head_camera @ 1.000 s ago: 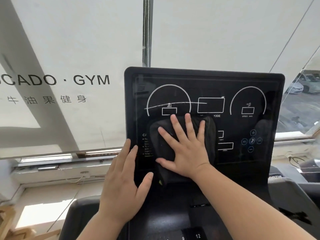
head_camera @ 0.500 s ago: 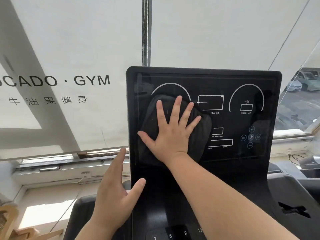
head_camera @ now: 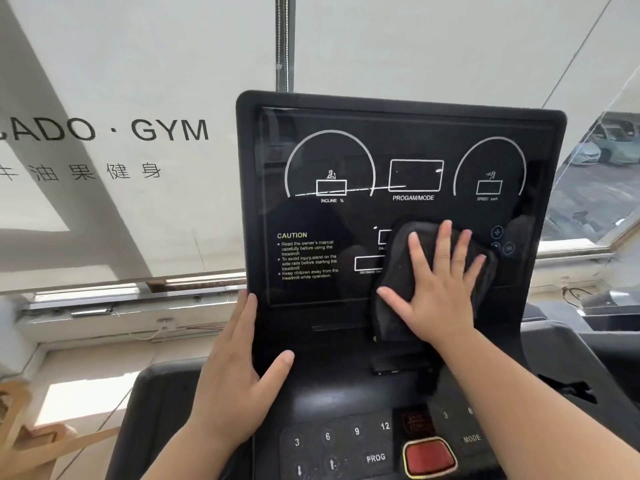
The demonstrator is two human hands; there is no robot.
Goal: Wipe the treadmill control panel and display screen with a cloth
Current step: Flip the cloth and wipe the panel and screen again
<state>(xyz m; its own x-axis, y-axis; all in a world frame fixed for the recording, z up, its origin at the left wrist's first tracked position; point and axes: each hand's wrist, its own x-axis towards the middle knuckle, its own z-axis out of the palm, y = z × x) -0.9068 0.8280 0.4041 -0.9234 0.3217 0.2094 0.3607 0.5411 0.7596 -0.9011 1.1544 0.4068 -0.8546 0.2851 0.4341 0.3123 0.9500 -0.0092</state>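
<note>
The black treadmill display screen (head_camera: 398,150) stands upright before me, with white dial outlines and a caution text at its lower left. A dark folded cloth (head_camera: 398,271) lies flat against the screen's lower right part. My right hand (head_camera: 440,282) presses on the cloth with fingers spread. My left hand (head_camera: 239,368) grips the screen's lower left edge, thumb on the front face. Below lies the control panel (head_camera: 346,441) with number keys and a red button (head_camera: 429,457).
A white window blind (head_camera: 138,81) printed with gym lettering hangs behind the screen. A window sill (head_camera: 121,306) runs along the left. Parked cars (head_camera: 609,143) show through glass at the right. A wooden frame (head_camera: 20,427) sits low at the left.
My right hand slid the cloth from the screen's upper left down to its lower right. My left hand closed back onto the screen's left edge. The view tilted down, showing the keypad.
</note>
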